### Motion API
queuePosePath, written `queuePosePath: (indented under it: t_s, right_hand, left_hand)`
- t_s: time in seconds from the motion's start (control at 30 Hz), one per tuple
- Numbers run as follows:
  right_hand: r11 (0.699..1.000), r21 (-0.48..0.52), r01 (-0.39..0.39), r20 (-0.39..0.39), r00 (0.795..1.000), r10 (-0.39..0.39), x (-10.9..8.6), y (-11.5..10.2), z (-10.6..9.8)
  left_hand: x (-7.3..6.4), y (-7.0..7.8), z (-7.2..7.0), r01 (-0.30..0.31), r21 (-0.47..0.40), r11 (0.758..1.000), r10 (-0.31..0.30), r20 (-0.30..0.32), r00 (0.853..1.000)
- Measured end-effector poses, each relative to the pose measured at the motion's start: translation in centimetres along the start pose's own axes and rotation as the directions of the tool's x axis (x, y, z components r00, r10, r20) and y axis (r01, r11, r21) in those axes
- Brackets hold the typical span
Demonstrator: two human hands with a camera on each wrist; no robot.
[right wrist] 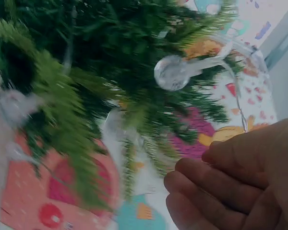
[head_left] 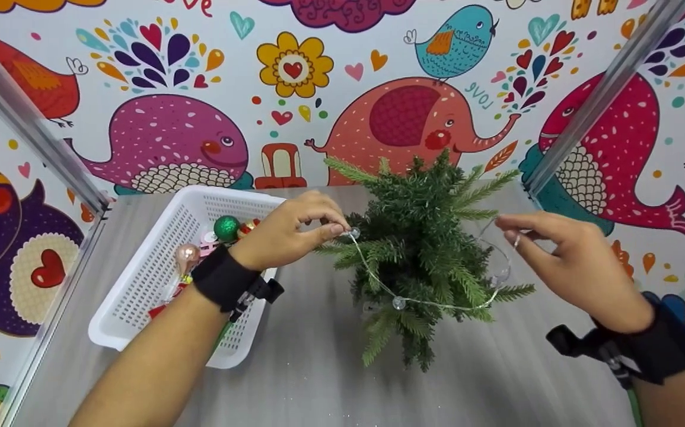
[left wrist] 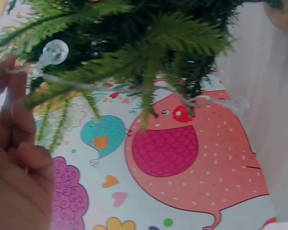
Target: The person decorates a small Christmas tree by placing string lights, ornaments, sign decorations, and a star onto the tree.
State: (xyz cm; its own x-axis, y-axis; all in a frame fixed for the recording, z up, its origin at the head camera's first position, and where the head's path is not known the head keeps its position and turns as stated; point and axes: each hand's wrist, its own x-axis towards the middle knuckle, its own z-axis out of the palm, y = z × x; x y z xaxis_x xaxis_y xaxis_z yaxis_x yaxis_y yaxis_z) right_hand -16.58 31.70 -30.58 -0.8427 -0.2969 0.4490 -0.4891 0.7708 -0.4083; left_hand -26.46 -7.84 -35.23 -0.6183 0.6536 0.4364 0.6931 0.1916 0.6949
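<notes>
A small artificial Christmas tree (head_left: 419, 237) with green needles stands on the table. A string of lights (head_left: 449, 306) with clear round bulbs on a pale wire hangs in a loop across its near side. At the tree's left, my left hand (head_left: 295, 231) pinches the wire between thumb and index finger, right beside a bulb (left wrist: 55, 51). My right hand (head_left: 579, 261) is out to the right of the tree and pinches the wire there, with its fingers curled. From that hand the wire runs back to a bulb (right wrist: 172, 73) against the branches.
Left of the tree is a white perforated plastic basket (head_left: 134, 279), partly covered by my left forearm. Inside lie a green glitter ball (head_left: 226, 228), a pinkish ball (head_left: 187, 254) and other small ornaments. A cartoon-printed wall (head_left: 330, 107) with metal frame posts (head_left: 600, 101) encloses the table.
</notes>
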Motion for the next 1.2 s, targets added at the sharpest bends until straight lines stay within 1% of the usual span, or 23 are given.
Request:
queuePosePath:
  t_s: [0.1, 0.2, 0.33, 0.43, 0.53, 0.63, 0.7, 0.77, 0.83, 0.93, 1.0, 1.1, 1.2]
  right_hand:
    - [0.995, 0.09, -0.052, 0.076, 0.996, 0.045, 0.3, 0.7, 0.8]
    - [0.984, 0.147, -0.096, 0.143, 0.987, 0.075, 0.8, 1.0, 1.2]
    - [0.971, 0.185, -0.151, 0.216, 0.97, 0.11, 1.5, 0.9, 1.3]
    - [0.962, 0.198, -0.19, 0.277, 0.952, 0.131, 2.0, 0.6, 1.2]
    - [0.956, 0.184, -0.226, 0.356, 0.922, 0.15, 2.6, 0.5, 1.2]
    - [0.952, 0.171, -0.253, 0.442, 0.884, 0.156, 3.1, 0.6, 1.3]
    - [0.945, 0.171, -0.277, 0.483, 0.86, 0.165, 3.3, 0.8, 1.4]
    - [0.943, 0.172, -0.284, 0.509, 0.845, 0.162, 3.4, 1.1, 1.4]
    - [0.942, 0.165, -0.292, 0.525, 0.835, 0.167, 3.5, 1.3, 1.5]
    - [0.939, 0.166, -0.302, 0.542, 0.823, 0.169, 3.5, 1.5, 1.7]
    - [0.929, 0.179, -0.323, 0.548, 0.817, 0.179, 3.4, 1.6, 1.8]
    - [0.918, 0.211, -0.337, 0.544, 0.82, 0.177, 3.3, 1.7, 2.0]
    - [0.917, 0.234, -0.323, 0.526, 0.835, 0.16, 3.1, 1.8, 2.1]
  left_hand:
    - [0.1, 0.6, -0.1, 0.002, 0.021, 1.0, -0.003, 0.03, 1.0]
    - [0.2, 1.2, -0.2, 0.026, 0.044, 0.999, -0.029, 0.059, 0.998]
    - [0.4, 1.6, 0.0, 0.053, 0.068, 0.996, -0.058, 0.074, 0.996]
    - [0.4, 1.9, 0.0, 0.05, 0.073, 0.996, -0.055, 0.08, 0.995]
    - [0.4, 2.0, 0.1, 0.039, 0.082, 0.996, -0.046, 0.087, 0.995]
    - [0.2, 2.1, 0.2, 0.03, 0.101, 0.994, -0.04, 0.097, 0.995]
    - [0.1, 2.2, 0.2, 0.024, 0.12, 0.992, -0.037, 0.109, 0.993]
    - [0.1, 2.2, 0.2, 0.023, 0.138, 0.99, -0.041, 0.124, 0.991]
    - [0.1, 2.3, 0.2, 0.021, 0.155, 0.988, -0.043, 0.138, 0.989]
    - [0.1, 2.4, 0.2, 0.019, 0.166, 0.986, -0.044, 0.153, 0.987]
    - [0.0, 2.4, 0.2, 0.018, 0.161, 0.987, -0.043, 0.154, 0.987]
    - [0.0, 2.2, 0.3, 0.018, 0.146, 0.989, -0.038, 0.136, 0.99]
    - [-0.2, 1.8, 0.3, 0.02, 0.127, 0.992, -0.034, 0.104, 0.994]
